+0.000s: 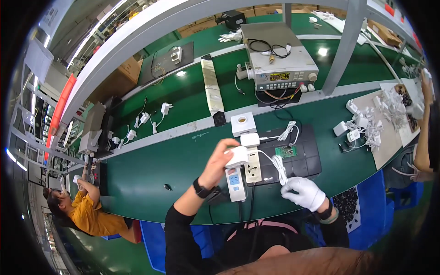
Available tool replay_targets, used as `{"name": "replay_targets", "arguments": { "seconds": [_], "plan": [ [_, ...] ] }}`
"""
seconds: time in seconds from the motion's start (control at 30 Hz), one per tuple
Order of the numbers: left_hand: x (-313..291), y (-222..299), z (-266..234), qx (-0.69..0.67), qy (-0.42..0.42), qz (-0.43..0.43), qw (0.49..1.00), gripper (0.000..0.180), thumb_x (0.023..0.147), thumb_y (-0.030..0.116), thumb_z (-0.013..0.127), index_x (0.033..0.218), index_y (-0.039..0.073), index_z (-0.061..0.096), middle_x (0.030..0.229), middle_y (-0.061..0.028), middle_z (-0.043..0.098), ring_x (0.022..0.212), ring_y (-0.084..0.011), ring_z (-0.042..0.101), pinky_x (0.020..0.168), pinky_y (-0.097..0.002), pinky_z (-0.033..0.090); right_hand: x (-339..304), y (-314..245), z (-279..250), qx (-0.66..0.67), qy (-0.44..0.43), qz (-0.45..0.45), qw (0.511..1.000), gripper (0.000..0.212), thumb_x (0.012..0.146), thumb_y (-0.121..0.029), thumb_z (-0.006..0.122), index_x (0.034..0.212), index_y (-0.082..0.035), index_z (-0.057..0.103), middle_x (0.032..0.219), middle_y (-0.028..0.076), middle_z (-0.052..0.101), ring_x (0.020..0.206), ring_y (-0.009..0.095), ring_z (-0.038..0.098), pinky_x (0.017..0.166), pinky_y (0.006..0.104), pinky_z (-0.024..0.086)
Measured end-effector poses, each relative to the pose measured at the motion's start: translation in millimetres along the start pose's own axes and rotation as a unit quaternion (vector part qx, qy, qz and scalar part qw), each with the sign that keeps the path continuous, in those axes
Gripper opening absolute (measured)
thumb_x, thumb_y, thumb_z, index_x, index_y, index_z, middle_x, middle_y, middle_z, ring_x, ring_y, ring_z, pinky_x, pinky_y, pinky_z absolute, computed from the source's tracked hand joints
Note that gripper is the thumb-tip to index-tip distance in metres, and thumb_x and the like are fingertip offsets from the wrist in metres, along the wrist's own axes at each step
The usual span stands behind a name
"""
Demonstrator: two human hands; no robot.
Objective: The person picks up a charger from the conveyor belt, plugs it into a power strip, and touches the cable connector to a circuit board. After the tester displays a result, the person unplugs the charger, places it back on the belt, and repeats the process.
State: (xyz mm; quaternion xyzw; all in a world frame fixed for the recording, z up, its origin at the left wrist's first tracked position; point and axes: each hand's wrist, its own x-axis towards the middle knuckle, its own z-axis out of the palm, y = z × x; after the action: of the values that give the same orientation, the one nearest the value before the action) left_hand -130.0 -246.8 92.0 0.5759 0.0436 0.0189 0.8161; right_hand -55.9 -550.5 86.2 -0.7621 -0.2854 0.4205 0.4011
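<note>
My bare left hand is closed around a white power adapter, just above the left edge of a cream power strip. From the adapter a white cable runs to a coiled bundle. My right hand, in a white glove, pinches the lower end of that cable bundle. A second white adapter sits at the strip's far end, with its own cable lying beyond a green circuit board. Below my left hand stands a white socket meter with a blue face.
A bench power supply stands at the back. A white block with a round hole lies beyond the strip. Adapters with cables are heaped at the right, near another person's arm. A person in yellow sits at the left.
</note>
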Motion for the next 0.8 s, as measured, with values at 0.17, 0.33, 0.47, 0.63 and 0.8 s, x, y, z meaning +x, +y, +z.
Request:
{"name": "replay_targets", "arguments": {
  "seconds": [0.17,0.33,0.47,0.63,0.8],
  "plan": [
    [16.5,-57.2,-8.6,0.109,-0.065,-0.168,0.978,0.035,0.097,0.027,0.048,0.128,0.013,0.048,0.11,-0.0071,0.06,0.089,-0.0156,0.061,0.064,-0.0255,0.049,-21.2,46.7,-5.5,-0.268,0.157,-0.282,0.908,0.007,0.069,-0.013,0.07,0.075,-0.014,0.068,0.087,0.005,0.066,0.09,0.025,0.063,0.071,0.0382,0.052],
    [9.3,-61.8,6.0,0.544,-0.125,0.059,0.828,0.034,0.097,0.026,0.047,0.127,0.011,0.05,0.12,-0.0095,0.06,0.102,-0.0257,0.062,0.078,-0.0324,0.05,-47.5,57.8,-27.5,-0.464,0.177,-0.122,0.859,0.01,0.067,-0.012,0.067,0.077,-0.014,0.069,0.082,0.004,0.065,0.081,0.027,0.062,0.065,0.0389,0.05],
    [8.1,-47.5,15.6,0.566,-0.139,-0.035,0.812,0.035,0.096,0.025,0.047,0.128,0.011,0.05,0.126,-0.0119,0.057,0.113,-0.0315,0.057,0.092,-0.0358,0.046,-41.9,51.7,-47.7,-0.479,0.192,-0.115,0.849,0.012,0.066,-0.011,0.067,0.077,-0.014,0.07,0.079,0.004,0.064,0.075,0.027,0.061,0.062,0.0385,0.049],
    [5.5,-59.9,7.3,0.511,-0.113,0.017,0.852,0.035,0.096,0.024,0.046,0.128,0.01,0.051,0.126,-0.0132,0.057,0.114,-0.0322,0.056,0.094,-0.0354,0.044,21.4,42.9,-56.5,-0.351,0.286,-0.276,0.848,0.016,0.068,-0.008,0.069,0.082,-0.013,0.071,0.079,0.006,0.065,0.072,0.025,0.062,0.065,0.0358,0.05],
    [0.9,-63.2,7.6,0.472,-0.1,0.024,0.876,0.036,0.096,0.024,0.046,0.128,0.008,0.051,0.126,-0.0148,0.056,0.116,-0.0325,0.054,0.096,-0.0351,0.042,76.0,46.7,-36.8,-0.049,0.411,-0.236,0.879,0.014,0.078,-0.008,0.068,0.092,-0.008,0.069,0.089,0.007,0.068,0.081,0.027,0.065,0.074,0.0334,0.052]
  ]
}}
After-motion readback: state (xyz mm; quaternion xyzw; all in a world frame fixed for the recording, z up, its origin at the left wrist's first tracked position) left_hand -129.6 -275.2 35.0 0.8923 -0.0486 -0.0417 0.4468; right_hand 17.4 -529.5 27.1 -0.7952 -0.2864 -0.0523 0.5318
